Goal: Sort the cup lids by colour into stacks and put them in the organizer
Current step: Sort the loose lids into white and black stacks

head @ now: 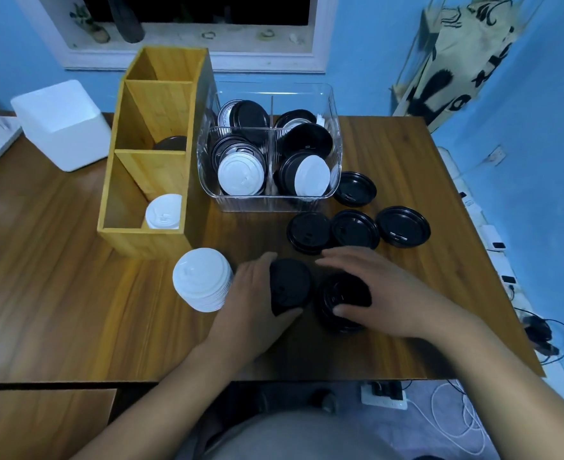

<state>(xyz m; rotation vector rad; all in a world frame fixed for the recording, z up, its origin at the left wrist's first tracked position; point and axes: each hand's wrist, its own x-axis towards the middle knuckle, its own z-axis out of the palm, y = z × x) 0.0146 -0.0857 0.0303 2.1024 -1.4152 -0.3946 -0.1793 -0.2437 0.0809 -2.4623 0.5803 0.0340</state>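
The left hand [250,293] wraps around a stack of black lids [290,287] and covers its left side, so the lids in it cannot be counted. The right hand [383,293], smeared by motion, lies over another black lid [340,300]; the palm hides whether the fingers grip it. Both forearms run off the lower edge. In the wooden organizer [111,180], walls hide the far compartment's floor, the middle one shows only a sliver of a dark lid [171,143], and the white lids [163,212] in the near one are half hidden. Lids in the clear bin [335,134] overlap too much to count.
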